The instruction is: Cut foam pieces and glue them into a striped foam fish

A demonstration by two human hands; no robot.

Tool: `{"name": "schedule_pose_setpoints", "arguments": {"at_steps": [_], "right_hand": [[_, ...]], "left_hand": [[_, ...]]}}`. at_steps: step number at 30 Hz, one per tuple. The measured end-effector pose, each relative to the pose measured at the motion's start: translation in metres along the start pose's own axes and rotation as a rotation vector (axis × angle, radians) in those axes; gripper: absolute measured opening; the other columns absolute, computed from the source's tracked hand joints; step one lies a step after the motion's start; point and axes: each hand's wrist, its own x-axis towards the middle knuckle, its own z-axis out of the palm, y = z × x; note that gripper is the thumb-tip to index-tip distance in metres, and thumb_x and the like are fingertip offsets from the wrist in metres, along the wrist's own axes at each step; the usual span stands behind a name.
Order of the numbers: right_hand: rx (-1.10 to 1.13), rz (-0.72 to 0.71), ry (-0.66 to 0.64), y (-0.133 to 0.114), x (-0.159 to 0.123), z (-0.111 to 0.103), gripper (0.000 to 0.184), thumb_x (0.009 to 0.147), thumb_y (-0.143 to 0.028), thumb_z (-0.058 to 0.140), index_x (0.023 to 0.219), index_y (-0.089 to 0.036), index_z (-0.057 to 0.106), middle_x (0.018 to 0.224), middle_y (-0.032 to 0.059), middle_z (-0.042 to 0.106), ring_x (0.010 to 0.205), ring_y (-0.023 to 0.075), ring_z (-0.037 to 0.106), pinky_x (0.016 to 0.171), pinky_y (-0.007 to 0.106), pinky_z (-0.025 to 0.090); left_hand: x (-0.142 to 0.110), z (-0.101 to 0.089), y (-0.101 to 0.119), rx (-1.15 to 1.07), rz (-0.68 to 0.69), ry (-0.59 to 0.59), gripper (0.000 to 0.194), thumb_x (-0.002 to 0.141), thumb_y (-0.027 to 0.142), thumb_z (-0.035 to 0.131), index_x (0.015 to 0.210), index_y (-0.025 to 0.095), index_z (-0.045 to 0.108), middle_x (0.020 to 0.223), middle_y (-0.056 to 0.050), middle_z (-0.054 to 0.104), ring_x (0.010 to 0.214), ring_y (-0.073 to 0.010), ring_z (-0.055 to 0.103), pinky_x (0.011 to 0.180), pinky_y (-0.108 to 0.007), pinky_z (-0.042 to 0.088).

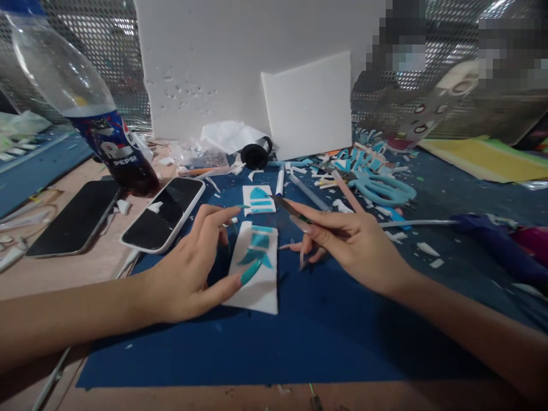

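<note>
A white foam card (269,288) with blue shapes lies on our dark blue mat (299,354), between our hands. Our left hand (194,268) arches over its left side, thumb spread wide from the fingers, perhaps to steady it; we cannot tell whether the thumb presses. Our right hand (345,235) pinches a slim dark tool (287,206), its tip just beside a smaller foam card (259,200) past the far edge. Our room for moving lies toward the mat's near edge; the white-edged phone (165,216) bounds the left, scissors (387,191) and scraps the far right.
</note>
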Motion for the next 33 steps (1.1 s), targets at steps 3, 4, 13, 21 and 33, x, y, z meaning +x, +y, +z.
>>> {"name": "schedule_pose_setpoints", "arguments": {"at_steps": [3,4,13,21,33], "right_hand": [[0.023,0.015,0.012,0.004,0.001,-0.002,0.042,0.092,-0.013,0.042,0.132,-0.024,0.052,0.066,-0.0009,0.071,0.056,0.0123,0.068,0.056,0.027,0.06],[0.022,0.017,0.012,0.005,0.001,-0.003,0.042,0.093,-0.014,0.042,0.133,-0.024,0.051,0.065,-0.0011,0.07,0.056,0.0125,0.067,0.056,0.027,0.06],[-0.595,-0.334,-0.108,0.016,0.007,-0.023,0.046,0.09,-0.008,0.037,0.132,-0.023,0.052,0.059,-0.0029,0.058,0.055,0.0093,0.057,0.062,0.024,0.051],[-0.794,-0.404,-0.357,0.018,0.003,-0.024,0.057,0.086,-0.003,0.033,0.135,-0.026,0.048,0.065,-0.0005,0.053,0.053,0.0093,0.047,0.051,0.017,0.038],[-0.833,-0.394,-0.439,0.018,0.0,-0.014,0.067,0.08,0.003,0.028,0.136,-0.028,0.046,0.067,0.0004,0.049,0.053,0.0101,0.046,0.051,0.018,0.036]], "left_hand": [[0.0,-0.002,0.0,-0.134,0.087,-0.033,0.061,0.084,0.032,0.052,0.135,0.026,0.019,0.107,-0.01,0.038,0.087,-0.0229,0.049,0.07,-0.04,0.053],[0.0,-0.003,0.0,-0.132,0.099,-0.024,0.062,0.083,0.032,0.053,0.135,0.027,0.019,0.108,-0.011,0.038,0.09,-0.0242,0.05,0.072,-0.041,0.053],[-0.006,-0.005,0.012,0.19,0.199,-0.385,0.1,0.06,0.075,0.062,0.144,0.041,0.019,0.155,-0.012,-0.011,0.132,-0.0589,0.006,0.09,-0.081,0.02],[0.006,-0.013,0.003,0.068,0.237,-0.472,0.077,0.07,0.06,0.068,0.138,0.043,0.036,0.156,-0.006,0.005,0.136,-0.0487,0.015,0.097,-0.071,0.028],[0.005,-0.012,0.0,0.109,0.233,-0.536,0.074,0.075,0.059,0.062,0.14,0.045,0.029,0.156,-0.009,-0.006,0.134,-0.0532,0.006,0.091,-0.077,0.027]]}}
